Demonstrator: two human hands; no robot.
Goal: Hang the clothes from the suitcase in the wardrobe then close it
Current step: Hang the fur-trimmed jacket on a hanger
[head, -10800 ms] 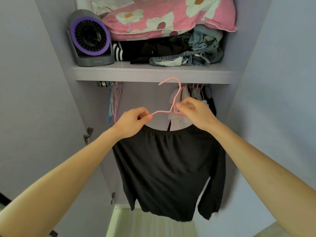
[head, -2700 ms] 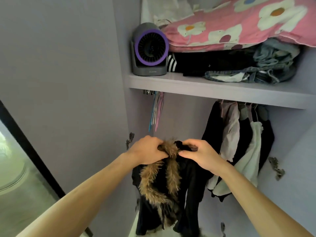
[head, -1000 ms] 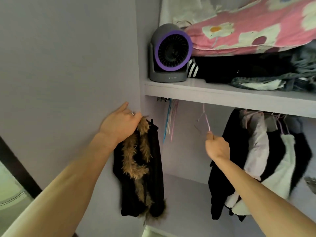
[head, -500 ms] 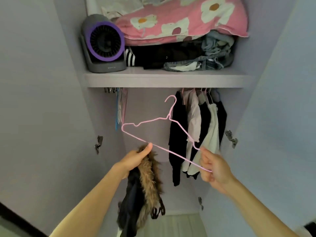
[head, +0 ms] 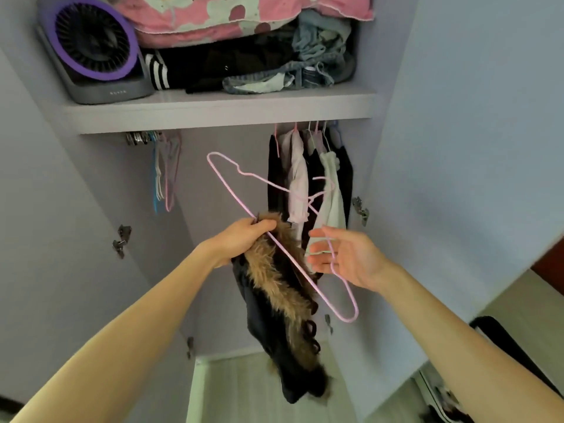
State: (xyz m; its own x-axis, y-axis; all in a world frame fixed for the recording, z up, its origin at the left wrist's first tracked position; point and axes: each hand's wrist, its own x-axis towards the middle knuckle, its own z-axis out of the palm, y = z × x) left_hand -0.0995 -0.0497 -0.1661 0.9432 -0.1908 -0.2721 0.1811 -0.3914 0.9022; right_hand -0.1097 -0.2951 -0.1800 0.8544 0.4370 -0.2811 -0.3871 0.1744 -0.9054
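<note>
Open wardrobe (head: 91, 193), seen from the front. The shelf (head: 219, 112) carries a grey fan (head: 91, 47) with a purple ring at its left end. Beside the fan lie folded dark and denim clothes (head: 244, 65), with a pink flowered pillow (head: 244, 16) on top of them. Under the shelf's left end hang spare hangers (head: 166, 172). Under its right end hang black and white garments (head: 308, 184), directly behind the raised hands. The wardrobe door (head: 473, 148) stands open at the right, with a hinge (head: 360, 209) at its inner edge.

The left hand (head: 244, 239) grips a black jacket (head: 274, 340) by its brown fur collar (head: 274, 279). The jacket hangs in front of the wardrobe opening, below the shelf. A pink wire hanger (head: 348, 320) lies tilted across both hands, its long bar passing under the left thumb. The right hand (head: 345, 257) has its fingers straight and spread, and the wire crosses its palm ungripped.
</note>
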